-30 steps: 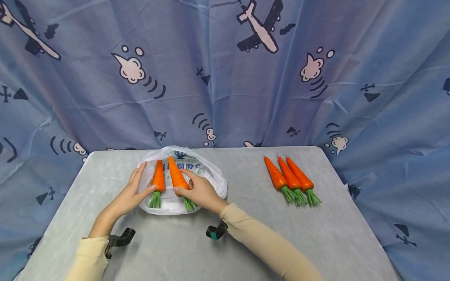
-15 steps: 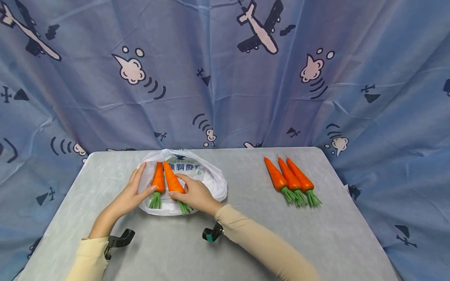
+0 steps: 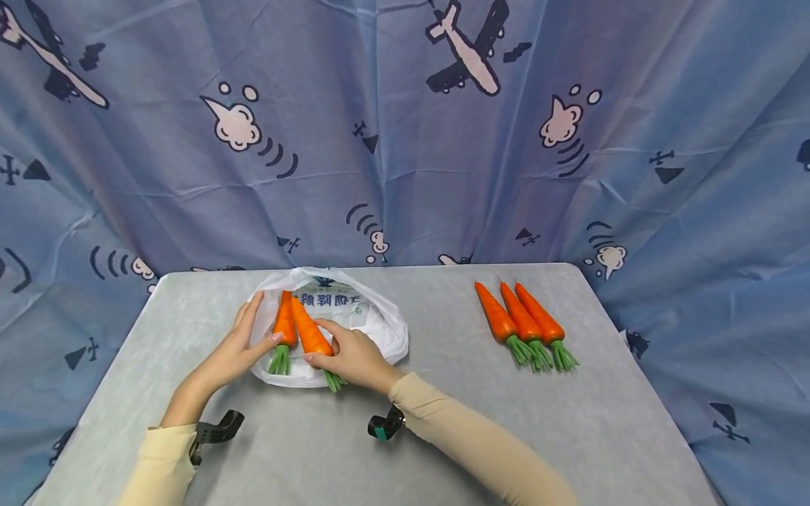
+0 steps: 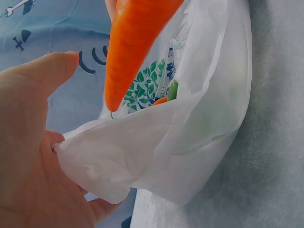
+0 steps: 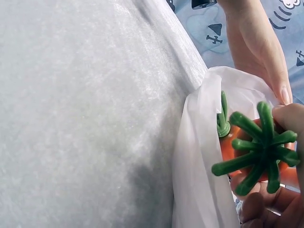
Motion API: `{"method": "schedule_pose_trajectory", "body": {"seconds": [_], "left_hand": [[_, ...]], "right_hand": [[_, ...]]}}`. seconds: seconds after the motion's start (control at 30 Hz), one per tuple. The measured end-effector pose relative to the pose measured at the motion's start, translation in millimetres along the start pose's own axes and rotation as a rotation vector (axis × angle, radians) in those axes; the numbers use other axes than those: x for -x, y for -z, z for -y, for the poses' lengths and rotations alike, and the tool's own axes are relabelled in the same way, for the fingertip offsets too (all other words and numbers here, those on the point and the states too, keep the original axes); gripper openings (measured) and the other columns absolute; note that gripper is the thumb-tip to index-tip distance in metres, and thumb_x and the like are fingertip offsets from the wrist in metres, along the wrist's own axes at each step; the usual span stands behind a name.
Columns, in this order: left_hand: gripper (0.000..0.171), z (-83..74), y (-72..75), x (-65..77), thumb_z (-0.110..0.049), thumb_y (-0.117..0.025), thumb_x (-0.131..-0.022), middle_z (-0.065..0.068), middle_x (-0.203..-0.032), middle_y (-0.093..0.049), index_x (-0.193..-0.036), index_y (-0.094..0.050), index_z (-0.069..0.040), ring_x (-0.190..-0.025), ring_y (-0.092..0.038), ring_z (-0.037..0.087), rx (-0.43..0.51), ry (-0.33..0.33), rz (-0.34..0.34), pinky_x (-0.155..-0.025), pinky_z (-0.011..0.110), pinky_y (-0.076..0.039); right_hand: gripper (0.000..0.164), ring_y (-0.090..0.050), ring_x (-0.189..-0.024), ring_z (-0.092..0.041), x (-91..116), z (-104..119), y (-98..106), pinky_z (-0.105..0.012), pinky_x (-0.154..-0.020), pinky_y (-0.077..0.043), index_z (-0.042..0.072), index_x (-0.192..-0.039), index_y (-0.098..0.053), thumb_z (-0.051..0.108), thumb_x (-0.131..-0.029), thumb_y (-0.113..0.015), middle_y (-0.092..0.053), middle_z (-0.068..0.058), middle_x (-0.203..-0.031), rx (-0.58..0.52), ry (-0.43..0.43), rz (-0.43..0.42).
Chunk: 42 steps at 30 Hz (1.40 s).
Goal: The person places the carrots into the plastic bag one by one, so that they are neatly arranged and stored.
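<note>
A white plastic bag [image 3: 394,330] stands with its mouth spread wide, printed characters showing inside. One orange carrot [image 3: 285,327] with green stems is in the bag on its left side. My right hand [image 3: 357,357] pinches a second carrot [image 3: 308,327] near its thick end, thumb on one side and fingers on the other; its tip points away over the bag's mouth. At the bag's left rim my left hand [image 3: 230,351] rests with straight fingers against the plastic and the thumb apart. In the left wrist view the held carrot [image 4: 135,42] hangs tip down above the bag.
Three carrots [image 3: 522,320] lie side by side on the right of the grey table [image 3: 443,422], stems toward the person. Behind the table hangs a blue curtain [image 3: 405,176] with airplane prints. Each wrist carries a black strap mount [image 3: 218,427].
My right hand has shifted a little left and nearer the person with its carrot, whose tip now meets the carrot in the bag from above. My left hand has stayed put.
</note>
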<state>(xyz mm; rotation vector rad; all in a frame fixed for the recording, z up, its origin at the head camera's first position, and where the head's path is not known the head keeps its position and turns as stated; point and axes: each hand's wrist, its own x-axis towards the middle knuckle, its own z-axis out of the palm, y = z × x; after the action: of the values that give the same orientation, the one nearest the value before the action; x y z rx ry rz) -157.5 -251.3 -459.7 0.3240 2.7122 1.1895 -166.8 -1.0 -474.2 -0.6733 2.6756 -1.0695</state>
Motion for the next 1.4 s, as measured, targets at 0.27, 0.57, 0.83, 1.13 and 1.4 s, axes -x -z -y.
{"method": "schedule_pose_trajectory", "body": {"seconds": [0.27,0.57,0.83,1.13,1.4], "left_hand": [[0.094,1.4,-2.4,-2.4,-0.040,-0.059,-0.099,0.029,-0.163,0.001,-0.160,0.010,-0.018,-0.146,-0.013,0.058,-0.003,-0.018,-0.009,-0.110,0.077,-0.019],[0.094,0.8,-2.7,0.2,-0.040,-0.058,-0.099,0.028,-0.164,0.006,-0.160,0.011,-0.020,-0.146,-0.010,0.059,-0.004,-0.005,-0.009,-0.108,0.079,-0.018],[0.093,1.3,-4.2,-1.3,-0.038,-0.059,-0.099,0.028,-0.163,0.001,-0.160,0.008,-0.018,-0.146,-0.015,0.057,-0.003,-0.031,-0.021,-0.110,0.077,-0.020],[0.093,1.8,-4.7,-0.8,-0.037,-0.059,-0.099,0.029,-0.163,0.000,-0.160,0.009,-0.016,-0.145,-0.017,0.057,-0.009,-0.040,-0.026,-0.109,0.077,-0.021],[0.094,1.8,-4.6,-1.3,-0.037,-0.059,-0.099,0.029,-0.163,0.001,-0.160,0.010,-0.017,-0.145,-0.016,0.057,-0.004,-0.035,-0.025,-0.109,0.077,-0.021]], "right_hand": [[0.065,-0.038,-0.049,-0.004,-5.7,-1.7,2.3,-0.019,-0.046,-0.030,0.024,-0.144,-0.050,0.050,-0.088,-0.068,-0.046,0.006,-0.061,-0.066,-0.018,-0.015],[0.068,-0.037,-0.047,-0.006,-21.1,-2.1,0.0,-0.020,-0.046,-0.028,0.021,-0.147,-0.048,0.052,-0.089,-0.066,-0.043,0.007,-0.058,-0.090,-0.093,-0.019],[0.069,-0.041,-0.051,-0.007,-31.7,-1.8,-3.5,-0.021,-0.047,-0.032,0.018,-0.148,-0.047,0.051,-0.090,-0.066,-0.046,0.005,-0.060,-0.122,-0.127,-0.038],[0.070,-0.044,-0.053,-0.008,-39.6,-5.0,-7.9,-0.023,-0.050,-0.035,0.017,-0.148,-0.047,0.051,-0.090,-0.065,-0.049,0.005,-0.062,-0.147,-0.160,-0.065],[0.067,-0.044,-0.052,-0.009,-46.4,-5.7,-11.7,-0.023,-0.052,-0.036,0.019,-0.147,-0.047,0.051,-0.091,-0.064,-0.049,0.005,-0.060,-0.166,-0.193,-0.081]]}}
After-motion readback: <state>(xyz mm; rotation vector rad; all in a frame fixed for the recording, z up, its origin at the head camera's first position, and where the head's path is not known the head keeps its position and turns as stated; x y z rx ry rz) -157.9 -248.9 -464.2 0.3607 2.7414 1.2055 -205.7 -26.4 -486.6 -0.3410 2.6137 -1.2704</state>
